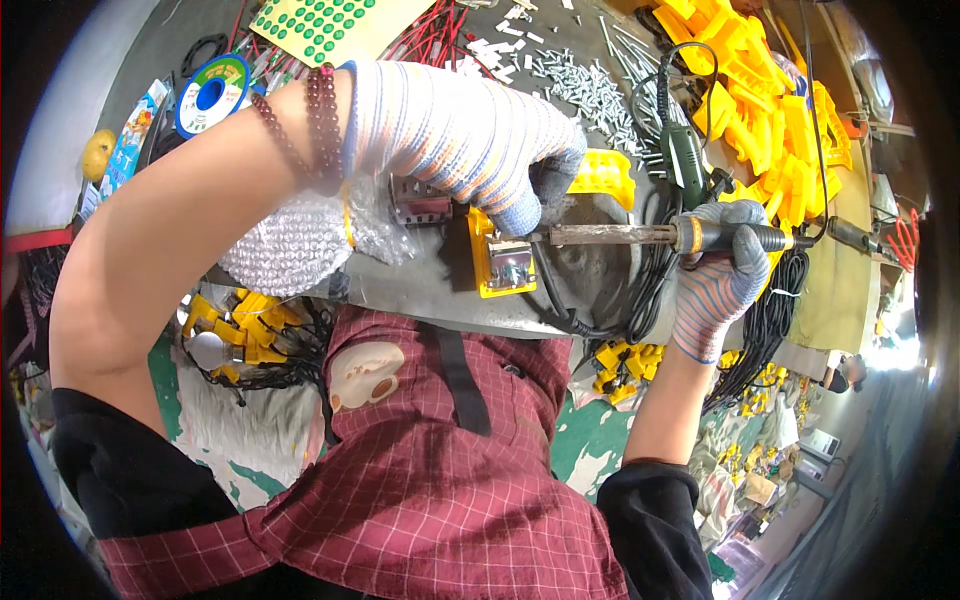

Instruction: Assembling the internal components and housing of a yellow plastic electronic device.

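Note:
My right hand (725, 255), in a striped knit glove with grey fingertips, is closed round the black handle of a soldering iron (615, 235). The iron's metal shaft points left, its tip end close to my left fingertips. My left hand (480, 150), gloved alike, reaches down with fingers curled together in a pinch; whatever lies between them is hidden. Beneath those fingertips a small yellow plastic housing (488, 284) rests at the bench edge, with a clear and metallic part inside. Just beyond, another yellow plastic piece (603, 175) lies by my left fingers.
Yellow housings (760, 110) pile up at far right, beside loose screws (590, 90). A dark green tool (685, 165) with a cord lies nearby. Bubble wrap (290, 245), a solder spool (212, 95) and a sticker sheet (335, 25) sit left. Black cables (770, 310) hang right.

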A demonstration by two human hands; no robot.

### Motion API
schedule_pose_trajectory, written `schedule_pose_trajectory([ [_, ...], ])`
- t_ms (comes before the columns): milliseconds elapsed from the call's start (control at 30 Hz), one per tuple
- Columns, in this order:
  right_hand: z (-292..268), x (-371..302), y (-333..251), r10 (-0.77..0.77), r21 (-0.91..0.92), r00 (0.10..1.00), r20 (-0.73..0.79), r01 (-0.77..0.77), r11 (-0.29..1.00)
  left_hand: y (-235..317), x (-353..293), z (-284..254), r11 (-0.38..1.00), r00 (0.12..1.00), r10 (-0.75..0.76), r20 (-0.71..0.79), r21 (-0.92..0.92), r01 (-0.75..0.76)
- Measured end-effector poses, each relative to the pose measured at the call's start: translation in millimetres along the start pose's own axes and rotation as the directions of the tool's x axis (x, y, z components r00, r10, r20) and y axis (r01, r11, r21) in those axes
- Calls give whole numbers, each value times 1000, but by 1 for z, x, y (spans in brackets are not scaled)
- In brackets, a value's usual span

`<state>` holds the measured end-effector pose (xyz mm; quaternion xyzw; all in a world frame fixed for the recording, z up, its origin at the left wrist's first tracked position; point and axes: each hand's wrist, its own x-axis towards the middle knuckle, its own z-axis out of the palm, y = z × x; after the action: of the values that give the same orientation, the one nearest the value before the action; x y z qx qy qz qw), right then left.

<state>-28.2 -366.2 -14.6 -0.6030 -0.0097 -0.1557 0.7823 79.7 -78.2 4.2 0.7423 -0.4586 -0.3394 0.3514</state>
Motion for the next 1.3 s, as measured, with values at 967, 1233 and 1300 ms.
schedule_pose_trajectory([
  [967,93,177,28,-566,-694,687,456,673,257,5,-2,5,998,1000,12,8,64,-13],
  [1233,103,175,30,-171,-692,697,697,590,-417,12,3,-6,995,999,27,40,92,-31],
  [1300,103,160,45,-271,-761,712,648,624,-179,11,1,-9,992,996,-83,26,94,80],
])
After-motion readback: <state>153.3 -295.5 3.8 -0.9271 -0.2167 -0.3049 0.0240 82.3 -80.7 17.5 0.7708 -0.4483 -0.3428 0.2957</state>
